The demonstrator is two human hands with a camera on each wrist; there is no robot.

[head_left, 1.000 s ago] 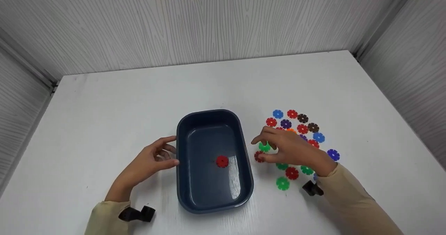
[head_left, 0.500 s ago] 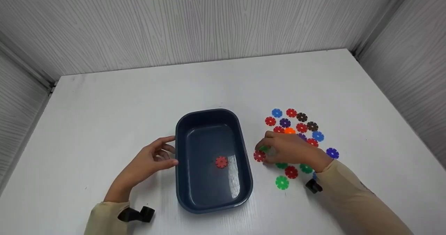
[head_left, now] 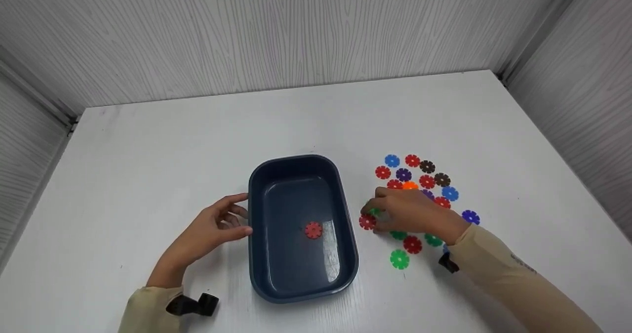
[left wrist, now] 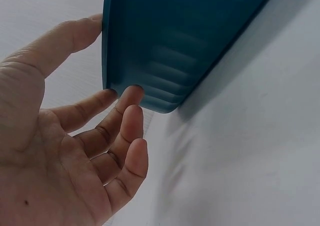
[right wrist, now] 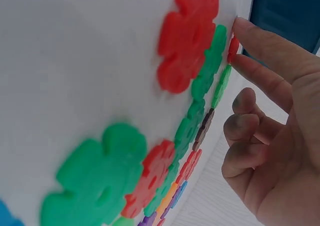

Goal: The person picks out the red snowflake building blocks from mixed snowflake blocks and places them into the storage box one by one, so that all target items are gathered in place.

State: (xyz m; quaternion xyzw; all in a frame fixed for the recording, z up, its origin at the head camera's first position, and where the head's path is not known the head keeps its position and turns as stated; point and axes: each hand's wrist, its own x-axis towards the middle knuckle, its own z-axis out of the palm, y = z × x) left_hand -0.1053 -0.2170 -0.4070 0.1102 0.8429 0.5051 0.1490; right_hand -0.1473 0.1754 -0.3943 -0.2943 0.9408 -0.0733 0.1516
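Note:
My left hand [head_left: 210, 229] is at the left side of a dark blue plastic tray [head_left: 291, 269]. In the left wrist view its thumb and index fingertip touch the tray's edge [left wrist: 105, 50], the other fingers loosely bent. One red notched snowflake disc [head_left: 313, 230] lies inside the tray. Right of the tray, my right hand [head_left: 414, 209] pinches another red snowflake disc [head_left: 367, 221] at the table surface. The right wrist view has that disc [right wrist: 233, 49] between thumb and index finger, the other fingers curled. A green disc [head_left: 375, 209] is partly hidden by this hand.
Several more snowflake discs lie flat around and under the right hand, among them a blue one [head_left: 392, 160], an orange one [head_left: 410, 186] and a green one [head_left: 399, 259]. Wood-grain panels [head_left: 296, 36] stand behind the white table [head_left: 163, 150] and at both sides.
My right hand has lowered, and its thumb and index finger have closed on the red disc beside the tray. The left hand has stayed at the tray's edge.

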